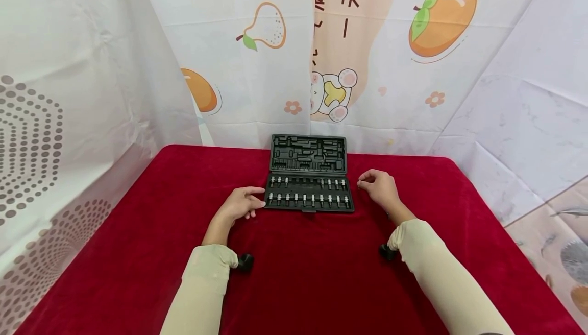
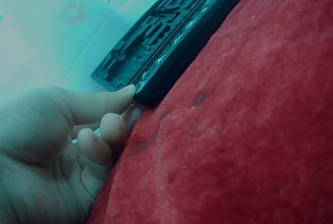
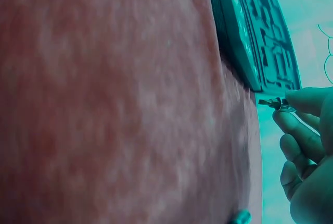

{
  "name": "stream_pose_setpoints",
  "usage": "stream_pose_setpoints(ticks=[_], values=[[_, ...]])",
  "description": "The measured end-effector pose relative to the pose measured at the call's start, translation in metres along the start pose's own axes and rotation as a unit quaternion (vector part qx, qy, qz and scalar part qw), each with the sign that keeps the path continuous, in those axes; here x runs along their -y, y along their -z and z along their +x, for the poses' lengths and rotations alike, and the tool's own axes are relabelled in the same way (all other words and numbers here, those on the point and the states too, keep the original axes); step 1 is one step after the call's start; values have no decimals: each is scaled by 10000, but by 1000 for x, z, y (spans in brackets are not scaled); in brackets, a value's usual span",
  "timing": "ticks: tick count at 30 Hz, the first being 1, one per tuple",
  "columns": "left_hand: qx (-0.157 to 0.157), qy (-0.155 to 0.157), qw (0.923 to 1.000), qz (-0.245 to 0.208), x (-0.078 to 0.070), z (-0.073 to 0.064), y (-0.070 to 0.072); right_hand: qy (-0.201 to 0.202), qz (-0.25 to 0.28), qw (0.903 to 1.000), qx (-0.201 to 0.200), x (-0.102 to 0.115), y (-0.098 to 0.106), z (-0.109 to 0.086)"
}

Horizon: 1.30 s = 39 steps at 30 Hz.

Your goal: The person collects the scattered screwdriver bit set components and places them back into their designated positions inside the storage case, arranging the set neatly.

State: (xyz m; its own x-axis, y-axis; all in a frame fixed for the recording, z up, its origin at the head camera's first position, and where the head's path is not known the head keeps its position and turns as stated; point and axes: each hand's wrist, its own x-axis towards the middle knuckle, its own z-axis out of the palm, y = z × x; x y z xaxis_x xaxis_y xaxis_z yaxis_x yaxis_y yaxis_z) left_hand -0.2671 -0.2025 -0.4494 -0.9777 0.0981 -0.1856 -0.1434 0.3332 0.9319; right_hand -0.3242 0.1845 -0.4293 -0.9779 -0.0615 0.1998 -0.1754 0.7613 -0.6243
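A black plastic tool case (image 1: 311, 190) lies unfolded on the red cloth. Silver-topped bit sockets (image 1: 304, 199) stand in two rows in its near half; the far row has a gap at its middle. My left hand (image 1: 239, 204) touches the case's left edge with extended thumb and forefinger, the other fingers bent below. In the left wrist view, a fingertip (image 2: 127, 91) rests at the case's corner. Just right of the case, my right hand (image 1: 379, 187) pinches a small bit socket (image 3: 276, 103) between thumb and forefinger, its dark tip pointing out.
The case's lid half (image 1: 309, 154), with moulded recesses, leans up at the back. Red velvet cloth (image 1: 312, 273) covers the table. Printed white curtains (image 1: 252, 85) hang behind and at both sides. Dark wrist devices (image 1: 245, 262) sit at both sleeves.
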Motion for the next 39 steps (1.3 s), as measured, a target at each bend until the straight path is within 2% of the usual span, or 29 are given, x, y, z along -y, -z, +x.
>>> stream_pose_setpoints(ticks=[9,16,29,39], values=[[4,-16,10000,-23,3,1,2,64,165,9998,-57,15,-16,4],[23,23,10000,-52,1,0,2,-105,420,9990,-107,25,-25,5],[17,15,10000,-28,2,1,2,-45,691,9973,-238,44,-47,7],[54,5,10000,-35,2,3,2,-197,870,9957,-251,56,-60,8]])
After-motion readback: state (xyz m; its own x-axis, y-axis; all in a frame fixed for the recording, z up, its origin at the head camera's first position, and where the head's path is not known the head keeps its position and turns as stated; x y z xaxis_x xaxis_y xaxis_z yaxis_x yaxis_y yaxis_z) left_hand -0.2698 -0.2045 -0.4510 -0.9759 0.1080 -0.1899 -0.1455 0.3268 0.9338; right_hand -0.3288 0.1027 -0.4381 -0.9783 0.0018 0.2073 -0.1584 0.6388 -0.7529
